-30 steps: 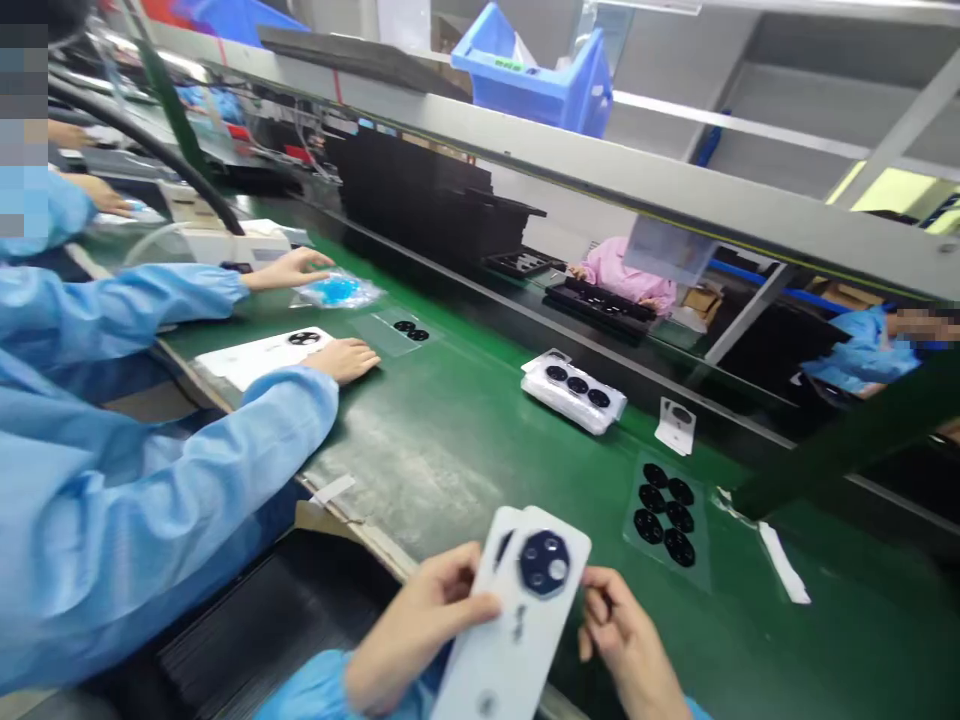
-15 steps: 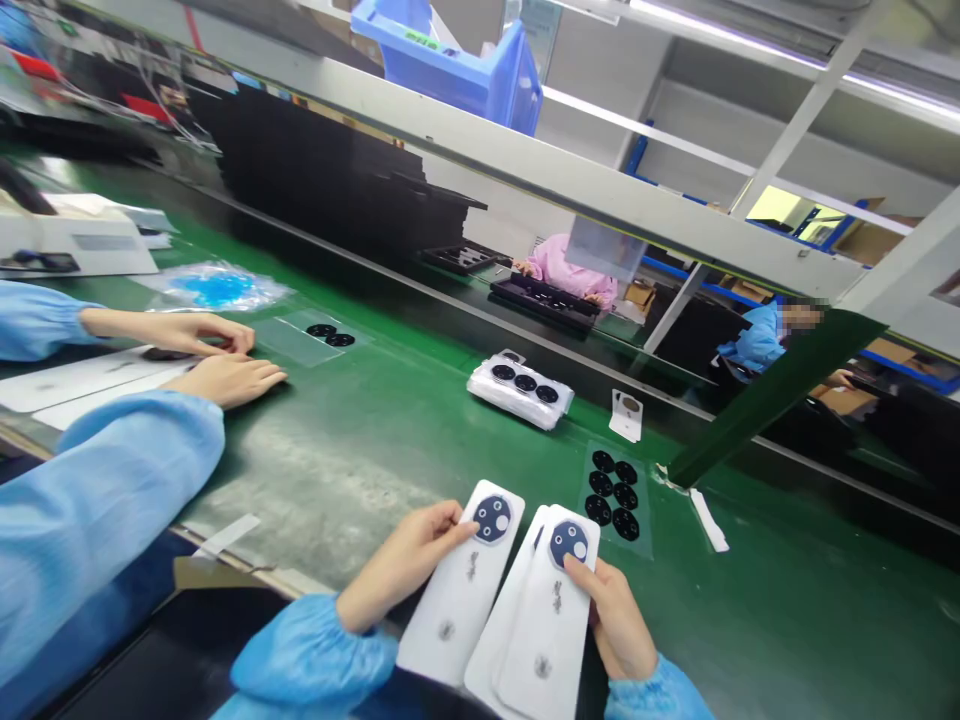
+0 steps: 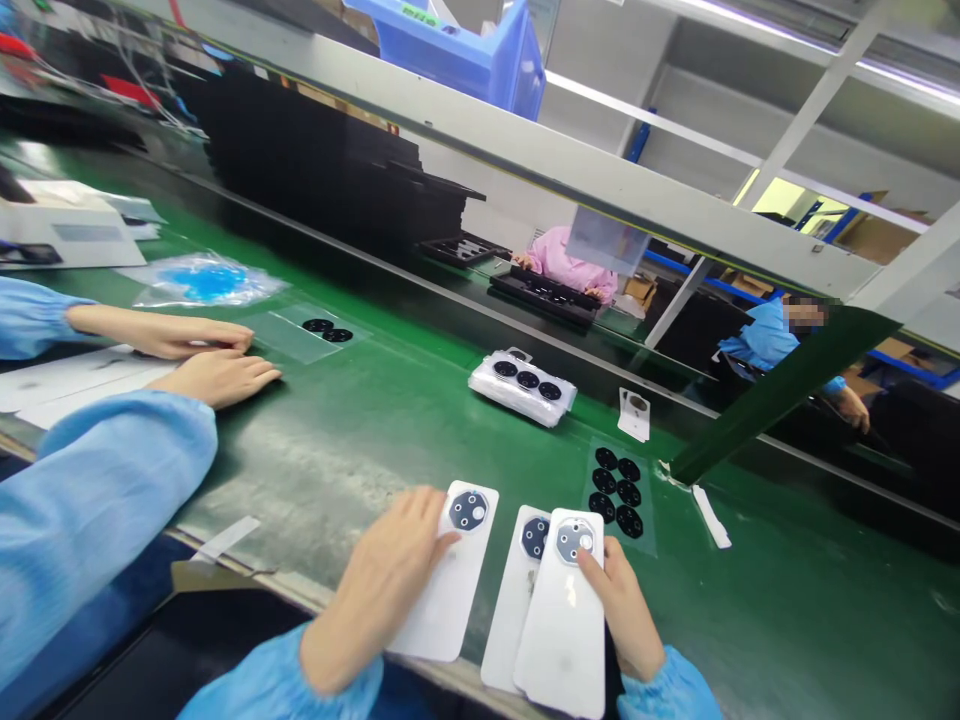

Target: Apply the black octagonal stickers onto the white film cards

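Note:
Near the bench's front edge, my left hand (image 3: 390, 575) lies over the left side of a white phone-shaped panel (image 3: 448, 590) with a dark round camera patch at its top. My right hand (image 3: 628, 610) grips the right edge of another white panel (image 3: 564, 630), thumb beside its round patch. Partly beneath that one lies a third white panel (image 3: 504, 625). A clear sheet (image 3: 646, 520) with several black discs (image 3: 628, 520) is just beyond my right hand. Further back sits a wrapped white stack (image 3: 517, 400) with three black discs on top.
At the left, another person's hands (image 3: 217, 375) rest on the bench by white panels. A bag with blue pieces (image 3: 206, 280) lies behind them. A green slanted post (image 3: 780, 400) rises at the right, a white strip (image 3: 711, 518) near its foot. People sit across the bench.
My left hand has turned palm-down over its panel, which moved slightly left and now lies flatter on the bench. The two right panels have spread apart, and the one in my right hand is tilted differently.

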A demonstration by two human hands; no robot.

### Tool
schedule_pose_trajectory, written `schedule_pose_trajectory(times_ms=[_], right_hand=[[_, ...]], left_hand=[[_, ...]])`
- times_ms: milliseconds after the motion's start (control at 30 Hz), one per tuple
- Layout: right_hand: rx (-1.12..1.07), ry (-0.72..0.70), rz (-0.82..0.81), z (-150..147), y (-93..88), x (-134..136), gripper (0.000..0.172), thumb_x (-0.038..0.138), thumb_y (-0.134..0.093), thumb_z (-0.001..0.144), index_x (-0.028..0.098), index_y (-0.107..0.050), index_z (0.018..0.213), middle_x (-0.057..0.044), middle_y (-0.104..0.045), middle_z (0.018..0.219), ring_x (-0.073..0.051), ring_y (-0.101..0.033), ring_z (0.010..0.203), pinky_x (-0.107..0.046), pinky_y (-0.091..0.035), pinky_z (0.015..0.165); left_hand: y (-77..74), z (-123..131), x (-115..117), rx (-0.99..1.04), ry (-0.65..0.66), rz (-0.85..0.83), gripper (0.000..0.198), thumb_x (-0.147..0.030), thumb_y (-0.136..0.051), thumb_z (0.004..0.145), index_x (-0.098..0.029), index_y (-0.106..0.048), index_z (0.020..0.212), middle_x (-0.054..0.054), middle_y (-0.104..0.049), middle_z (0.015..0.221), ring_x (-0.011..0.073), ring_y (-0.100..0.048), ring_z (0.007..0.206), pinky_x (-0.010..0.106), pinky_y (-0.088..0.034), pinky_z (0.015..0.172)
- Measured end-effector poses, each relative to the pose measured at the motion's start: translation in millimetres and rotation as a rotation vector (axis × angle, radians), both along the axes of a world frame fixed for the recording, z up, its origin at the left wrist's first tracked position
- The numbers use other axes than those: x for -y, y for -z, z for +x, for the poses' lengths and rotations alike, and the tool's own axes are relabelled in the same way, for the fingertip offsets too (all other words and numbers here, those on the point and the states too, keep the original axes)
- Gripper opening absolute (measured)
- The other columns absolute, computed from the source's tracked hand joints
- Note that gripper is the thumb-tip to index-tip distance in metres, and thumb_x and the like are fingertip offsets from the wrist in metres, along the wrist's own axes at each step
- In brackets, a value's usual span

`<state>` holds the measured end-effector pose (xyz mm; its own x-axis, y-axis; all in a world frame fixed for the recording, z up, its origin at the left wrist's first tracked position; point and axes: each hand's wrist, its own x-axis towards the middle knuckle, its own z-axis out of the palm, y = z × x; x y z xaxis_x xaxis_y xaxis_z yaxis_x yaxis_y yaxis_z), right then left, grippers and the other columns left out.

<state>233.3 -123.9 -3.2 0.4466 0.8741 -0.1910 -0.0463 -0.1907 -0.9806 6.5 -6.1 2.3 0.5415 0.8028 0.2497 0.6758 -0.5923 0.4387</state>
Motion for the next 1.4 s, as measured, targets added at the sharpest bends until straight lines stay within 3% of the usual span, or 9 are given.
schedule_pose_trajectory(times_ms=[67,167,433,567,767,1000,1167,1300,1400], right_hand=[[0.076,0.009,-0.049,9.9,0.1,8.7,0.048,0.064,-0.063,0.070,0.017,-0.059,0.080,-0.004,-0.067,0.071,-0.021,-0.062,0.063,-0.031,-0.049,0.058],[0.222,0.073,-0.093,27.3,0.8,21.4,0.048,0.064,-0.063,0.069,0.016,-0.061,0.068,-0.003,-0.065,0.065,-0.020,-0.057,0.061,-0.028,-0.043,0.054],[0.382,0.236,-0.090,29.7,11.9,29.7,0.042,0.061,-0.055,0.076,0.019,-0.064,0.077,-0.003,-0.066,0.073,-0.022,-0.056,0.071,-0.028,-0.041,0.065],[0.316,0.235,-0.056,19.0,13.2,28.1,0.044,0.060,-0.050,0.080,0.019,-0.061,0.091,-0.006,-0.068,0.088,-0.024,-0.059,0.083,-0.030,-0.044,0.073],[0.224,0.198,-0.089,45.1,3.7,50.9,0.042,0.058,-0.046,0.083,0.017,-0.056,0.088,-0.005,-0.066,0.076,-0.021,-0.060,0.067,-0.030,-0.047,0.060],[0.516,0.200,-0.207,74.0,9.3,69.2,0.040,0.054,-0.059,0.076,0.021,-0.057,0.098,0.003,-0.056,0.065,-0.018,-0.054,0.060,-0.028,-0.039,0.057],[0.760,0.314,-0.210,78.8,3.1,78.3,0.038,0.050,-0.055,0.079,0.021,-0.053,0.103,0.000,-0.058,0.075,-0.019,-0.056,0.065,-0.031,-0.043,0.062],[0.462,0.224,-0.066,86.1,-7.7,84.3,0.037,0.051,-0.056,0.080,0.018,-0.057,0.097,-0.008,-0.065,0.088,-0.020,-0.062,0.072,-0.033,-0.050,0.067],[0.292,0.209,-0.045,85.8,-10.8,81.3,0.036,0.050,-0.064,0.076,0.015,-0.062,0.083,-0.007,-0.067,0.072,-0.019,-0.063,0.064,-0.030,-0.051,0.059]], left_hand=[[6.4,12.4,20.0,-0.015,0.256,0.264,0.024,-0.022,-0.050,0.087,-0.016,-0.056,0.108,0.012,-0.065,0.113,0.0282,-0.057,0.107,0.040,-0.044,0.086],[20.8,28.7,41.2,-0.067,0.569,0.301,0.040,-0.029,-0.063,0.081,-0.022,-0.053,0.120,0.005,-0.059,0.128,0.0288,-0.047,0.124,0.048,-0.034,0.103],[68.3,21.9,32.9,-0.106,0.564,0.265,0.054,-0.027,-0.066,0.077,-0.030,-0.048,0.128,0.005,-0.053,0.135,0.0360,-0.034,0.132,0.072,-0.009,0.103],[52.7,40.5,54.7,-0.097,0.583,0.295,0.048,-0.032,-0.065,0.078,-0.022,-0.053,0.123,0.011,-0.049,0.138,0.0353,-0.035,0.132,0.069,-0.012,0.106],[35.7,74.5,81.7,-0.130,0.821,0.158,0.077,-0.047,-0.068,0.074,-0.019,-0.035,0.138,0.013,-0.040,0.143,0.0328,-0.031,0.134,0.063,-0.019,0.108],[21.4,69.0,59.4,-0.210,0.831,0.057,0.042,-0.021,-0.071,0.074,-0.024,-0.058,0.114,0.005,-0.049,0.138,0.0321,-0.041,0.129,0.061,-0.025,0.108],[14.6,71.3,67.7,-0.237,0.746,0.069,0.032,-0.025,-0.068,0.077,-0.020,-0.061,0.107,0.009,-0.054,0.133,0.0350,-0.045,0.126,0.067,-0.022,0.105],[22.7,93.2,87.7,-0.143,0.789,0.191,0.032,-0.035,-0.059,0.084,-0.018,-0.058,0.111,0.010,-0.059,0.127,0.0284,-0.049,0.123,0.058,-0.026,0.108],[31.0,119.7,99.7,-0.041,0.796,0.294,0.034,-0.041,-0.053,0.088,-0.015,-0.057,0.110,0.008,-0.065,0.117,0.0242,-0.054,0.117,0.047,-0.030,0.107]])
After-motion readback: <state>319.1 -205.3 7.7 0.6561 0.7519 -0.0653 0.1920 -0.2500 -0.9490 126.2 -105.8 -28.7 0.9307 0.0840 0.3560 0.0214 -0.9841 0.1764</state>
